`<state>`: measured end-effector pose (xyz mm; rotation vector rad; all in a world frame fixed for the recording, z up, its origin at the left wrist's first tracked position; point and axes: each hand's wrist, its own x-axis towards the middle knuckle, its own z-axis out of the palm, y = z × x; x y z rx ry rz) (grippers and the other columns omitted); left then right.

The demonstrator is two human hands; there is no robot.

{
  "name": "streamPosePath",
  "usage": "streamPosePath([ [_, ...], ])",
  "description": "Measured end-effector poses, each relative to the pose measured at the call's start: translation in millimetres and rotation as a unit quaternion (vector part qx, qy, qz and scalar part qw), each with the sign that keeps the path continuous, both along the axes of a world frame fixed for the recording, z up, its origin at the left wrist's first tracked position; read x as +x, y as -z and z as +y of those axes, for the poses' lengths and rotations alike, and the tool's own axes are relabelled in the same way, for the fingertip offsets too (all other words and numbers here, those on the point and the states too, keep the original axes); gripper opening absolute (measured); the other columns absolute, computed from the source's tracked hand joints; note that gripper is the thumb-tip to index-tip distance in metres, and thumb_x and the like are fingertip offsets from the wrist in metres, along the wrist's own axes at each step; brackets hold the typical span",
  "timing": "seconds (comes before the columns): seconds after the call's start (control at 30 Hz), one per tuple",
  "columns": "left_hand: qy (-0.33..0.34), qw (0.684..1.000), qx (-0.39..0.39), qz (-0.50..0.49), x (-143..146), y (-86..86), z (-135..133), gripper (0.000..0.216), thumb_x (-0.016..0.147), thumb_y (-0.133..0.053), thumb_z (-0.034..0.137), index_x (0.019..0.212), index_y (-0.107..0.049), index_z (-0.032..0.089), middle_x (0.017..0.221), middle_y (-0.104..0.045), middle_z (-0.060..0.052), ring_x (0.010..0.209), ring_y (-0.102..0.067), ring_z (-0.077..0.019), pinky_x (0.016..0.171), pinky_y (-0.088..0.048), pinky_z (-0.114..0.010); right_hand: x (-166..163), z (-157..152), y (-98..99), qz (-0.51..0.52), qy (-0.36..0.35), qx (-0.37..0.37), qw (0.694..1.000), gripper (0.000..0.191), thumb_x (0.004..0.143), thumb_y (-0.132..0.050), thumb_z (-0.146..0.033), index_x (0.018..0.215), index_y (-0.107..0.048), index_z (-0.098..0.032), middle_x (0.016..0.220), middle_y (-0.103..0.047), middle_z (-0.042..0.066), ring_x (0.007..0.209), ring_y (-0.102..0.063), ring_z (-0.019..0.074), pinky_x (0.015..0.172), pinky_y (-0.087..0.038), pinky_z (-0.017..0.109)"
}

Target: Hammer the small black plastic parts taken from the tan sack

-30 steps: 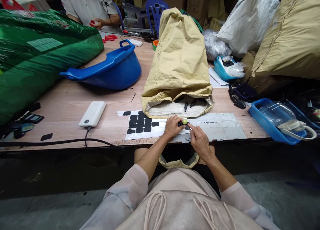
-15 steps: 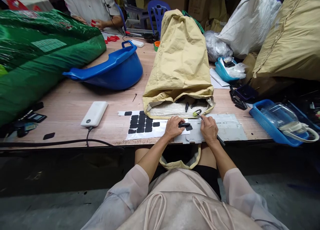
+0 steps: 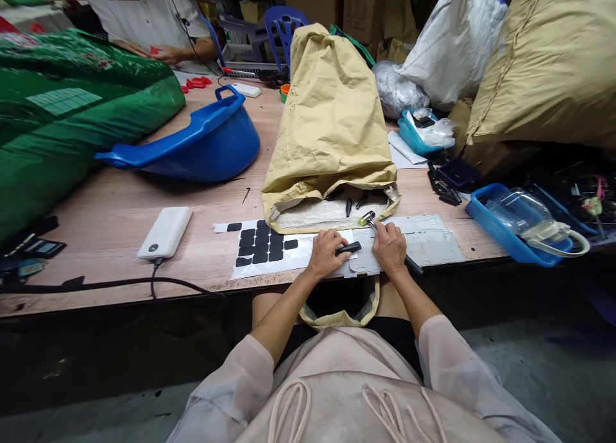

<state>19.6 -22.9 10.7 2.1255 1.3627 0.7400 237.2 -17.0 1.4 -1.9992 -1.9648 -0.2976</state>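
Observation:
My left hand point(image 3: 325, 253) is closed on a small black cylindrical part point(image 3: 348, 248), which points to the right just above the work surface. In my right hand point(image 3: 389, 247) is a small hammer point(image 3: 366, 218), its yellow-and-metal head past my fingers and its dark handle out below the wrist. Under both hands lies a grey board point(image 3: 430, 237). A white sheet with black rounded stickers point(image 3: 261, 243) extends left of my left hand. Right in front of the hands, a beige sack point(image 3: 337, 122) lies with its mouth towards me, and several black parts point(image 3: 349, 207) show inside.
A blue scoop-shaped basin point(image 3: 206, 144) and a white power bank point(image 3: 166, 232) with a cable sit on the left. A green sack point(image 3: 81, 115) fills the far left. At right stands a blue basket point(image 3: 510, 228) holding a clear container. Across the table, a person point(image 3: 149, 26) handles red pieces.
The black part in my left hand has tilted, its right end now higher, and the black sticker beneath it is hardly visible. My right hand keeps the hammer. The whole view has shifted slightly.

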Motion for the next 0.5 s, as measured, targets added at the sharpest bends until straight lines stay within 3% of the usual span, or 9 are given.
streamPosePath([
  [0.13, 0.084, 0.996, 0.044, -0.003, -5, 6.8, -49, 0.019, 0.079, -0.082, 0.025, 0.097, -0.075, 0.025, 0.129, -0.066, -0.008, 0.124, -0.055, -0.0315, 0.108, -0.042, -0.050, 0, -1, 0.6, -0.003, 0.001, -0.007, 1.000, 0.037, 0.100, -0.050, -0.021, 0.132, -0.068, -0.020, 0.102, -0.062, 0.010, 0.094, -0.049, 0.0250, 0.075, -0.031, 0.034],
  [0.3, 0.108, 0.991, 0.059, 0.051, -9, 14.2, -89, 0.026, 0.072, -0.083, 0.019, 0.096, -0.075, 0.024, 0.151, -0.054, -0.011, 0.140, -0.045, -0.0384, 0.114, -0.038, -0.058, -1, -1, 1.8, -0.006, 0.006, -0.005, 1.000, 0.036, 0.101, -0.049, -0.020, 0.132, -0.068, -0.020, 0.101, -0.062, 0.010, 0.094, -0.048, 0.0250, 0.075, -0.029, 0.034],
  [0.4, 0.091, 0.994, 0.062, 0.017, -7, 8.3, -83, 0.026, 0.073, -0.081, 0.020, 0.097, -0.073, 0.023, 0.140, -0.062, -0.011, 0.132, -0.052, -0.0357, 0.110, -0.042, -0.055, -2, -1, 2.5, -0.009, 0.008, -0.005, 1.000, 0.036, 0.101, -0.048, -0.019, 0.132, -0.067, -0.020, 0.101, -0.061, 0.010, 0.095, -0.048, 0.0252, 0.075, -0.029, 0.034],
  [0.5, 0.015, 0.997, 0.064, -0.030, 1, -5.1, -53, 0.013, 0.081, -0.073, 0.021, 0.094, -0.070, 0.023, 0.107, -0.072, -0.008, 0.107, -0.062, -0.0276, 0.097, -0.049, -0.046, -3, -1, 2.7, -0.010, 0.008, -0.006, 1.000, 0.036, 0.101, -0.048, -0.019, 0.132, -0.067, -0.020, 0.102, -0.062, 0.010, 0.095, -0.048, 0.0252, 0.075, -0.029, 0.035],
])
